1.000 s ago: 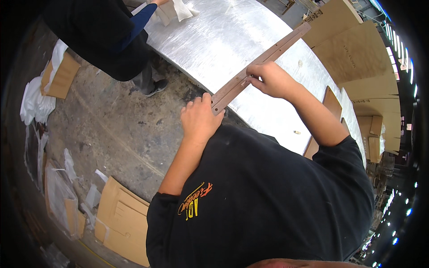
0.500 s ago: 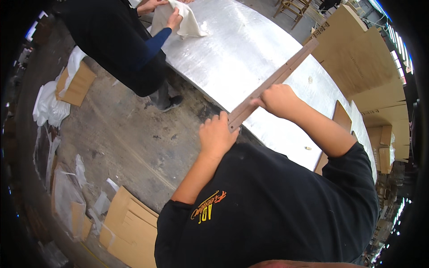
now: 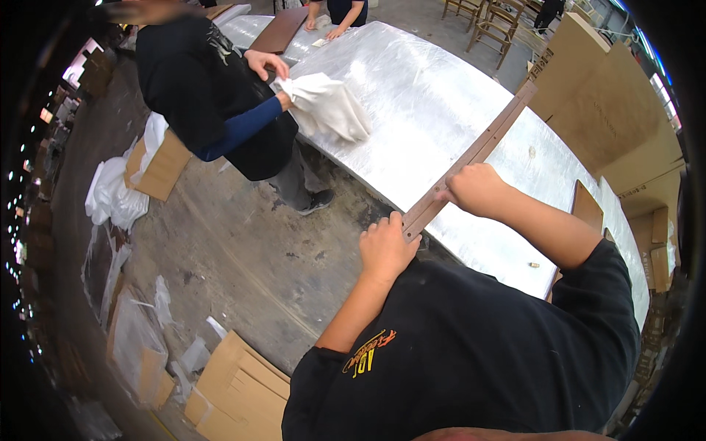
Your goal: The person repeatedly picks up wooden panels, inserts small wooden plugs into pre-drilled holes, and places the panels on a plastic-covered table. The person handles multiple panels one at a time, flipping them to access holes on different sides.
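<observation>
A long brown wooden rail (image 3: 491, 138) with small dark holes slants from near my body out over the plastic-covered table. My left hand (image 3: 387, 248) is closed round its near end, fingers over the edge. Partway along, my right hand (image 3: 476, 189) is curled against the rail's right edge with the thumb on its face; the undersides of those fingers are hidden. A small brass-coloured piece (image 3: 533, 264) lies on the table to the right of my right forearm.
The wrapped table (image 3: 412, 95) reaches away ahead. At its left edge a co-worker (image 3: 213, 95) handles a white cloth (image 3: 331, 106); another person's hands (image 3: 334, 33) work beyond, by a brown board (image 3: 279, 31). Large cardboard (image 3: 603, 110) stands right; flattened cardboard (image 3: 235, 389) lies lower left.
The view has shifted, bringing the far end of the table and a second person into sight. The co-worker's hands and cloth have changed position. I keep hold of the rail.
</observation>
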Action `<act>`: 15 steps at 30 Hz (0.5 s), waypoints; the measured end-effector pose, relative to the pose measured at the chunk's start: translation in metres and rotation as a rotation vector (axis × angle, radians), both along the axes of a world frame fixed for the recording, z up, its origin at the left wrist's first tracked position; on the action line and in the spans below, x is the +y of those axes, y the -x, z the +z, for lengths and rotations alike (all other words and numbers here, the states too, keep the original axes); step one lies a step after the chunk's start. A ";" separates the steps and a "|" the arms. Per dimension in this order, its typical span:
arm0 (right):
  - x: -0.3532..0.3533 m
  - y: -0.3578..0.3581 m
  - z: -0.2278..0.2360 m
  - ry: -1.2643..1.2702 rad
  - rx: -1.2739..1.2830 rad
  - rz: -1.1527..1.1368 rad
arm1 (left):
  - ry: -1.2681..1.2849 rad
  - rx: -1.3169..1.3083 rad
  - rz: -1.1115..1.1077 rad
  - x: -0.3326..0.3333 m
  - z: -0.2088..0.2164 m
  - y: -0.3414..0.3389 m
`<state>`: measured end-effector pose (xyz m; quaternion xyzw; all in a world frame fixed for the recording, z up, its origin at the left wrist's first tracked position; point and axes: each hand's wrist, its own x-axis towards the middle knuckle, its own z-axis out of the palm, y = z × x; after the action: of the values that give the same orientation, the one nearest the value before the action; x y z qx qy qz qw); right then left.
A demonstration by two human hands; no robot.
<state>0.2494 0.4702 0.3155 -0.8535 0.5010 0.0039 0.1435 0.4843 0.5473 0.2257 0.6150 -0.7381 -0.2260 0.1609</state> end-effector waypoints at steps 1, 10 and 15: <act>-0.002 0.003 -0.005 0.024 -0.056 0.030 | -0.002 -0.012 0.015 0.000 0.003 -0.002; 0.011 -0.004 0.007 0.076 0.237 0.050 | -0.011 -0.030 0.012 0.000 0.002 0.006; 0.023 -0.016 0.019 -0.005 0.349 -0.061 | 0.004 -0.052 0.040 0.004 -0.001 0.002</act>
<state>0.2653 0.4932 0.3340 -0.8238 0.5441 0.1487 0.0565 0.4819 0.5516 0.2248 0.6350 -0.7301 -0.2051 0.1472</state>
